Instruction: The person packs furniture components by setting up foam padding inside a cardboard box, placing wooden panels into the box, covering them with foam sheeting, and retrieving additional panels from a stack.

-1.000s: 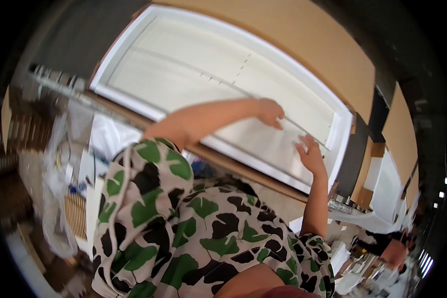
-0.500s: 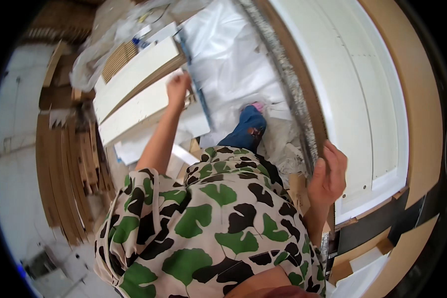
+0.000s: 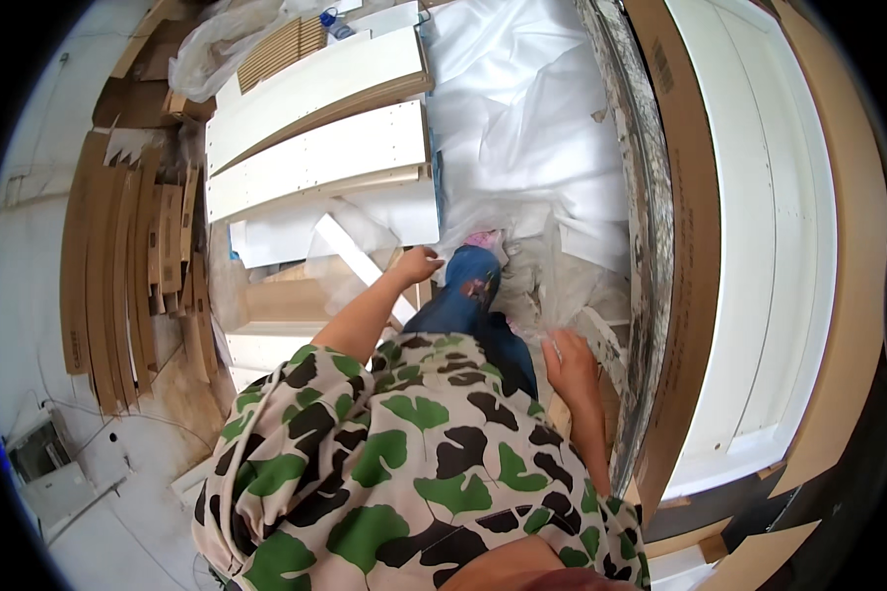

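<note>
My left hand hangs in front of my left thigh with its fingers loosely bent and apart, holding nothing. It is nearest to the lower corner of the stacked white boards and a narrow white strip. My right hand hangs at my right side, also empty, with its thumb apart from loosely curved fingers. Beside it lies crumpled clear plastic. Further right stands a long brown carton, open at the top, with a white panel inside.
White sheeting covers the floor ahead. Flattened brown cartons stand at the left. A slatted wooden piece and a blue item rest on the far boards. A worn, mottled edge runs along the carton.
My left hand has come back from over the white boards toward my body. My right hand has moved left, away from the carton's edge. The view has shifted.
</note>
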A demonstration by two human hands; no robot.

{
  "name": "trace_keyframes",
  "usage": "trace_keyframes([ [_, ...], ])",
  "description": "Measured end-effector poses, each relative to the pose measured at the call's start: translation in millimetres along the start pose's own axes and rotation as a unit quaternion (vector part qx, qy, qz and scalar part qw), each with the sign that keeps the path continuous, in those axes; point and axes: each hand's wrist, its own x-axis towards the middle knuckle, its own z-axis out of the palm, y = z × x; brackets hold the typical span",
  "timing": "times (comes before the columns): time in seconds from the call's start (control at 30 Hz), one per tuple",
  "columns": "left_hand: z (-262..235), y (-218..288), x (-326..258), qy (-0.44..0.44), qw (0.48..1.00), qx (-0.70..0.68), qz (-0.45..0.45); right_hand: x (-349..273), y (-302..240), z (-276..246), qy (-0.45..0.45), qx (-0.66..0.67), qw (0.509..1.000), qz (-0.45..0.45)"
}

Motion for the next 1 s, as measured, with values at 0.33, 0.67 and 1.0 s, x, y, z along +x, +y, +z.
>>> trace_keyframes([
  [0.33, 28, 71, 302, 0.012, 0.998, 0.049, 0.03, -33, 79, 79, -0.073, 0.017, 0.929, 0.362],
  [0.67, 42, 25, 515, -0.118, 0.989, -0.074, -0.05, 53, 73, 154, -0.077, 0.252, 0.76, 0.594],
  [1.0, 85, 86, 366, -0.391, 0.867, -0.308, -0.014, 68, 63, 155, -0.028, 0.246, 0.774, 0.583],
])
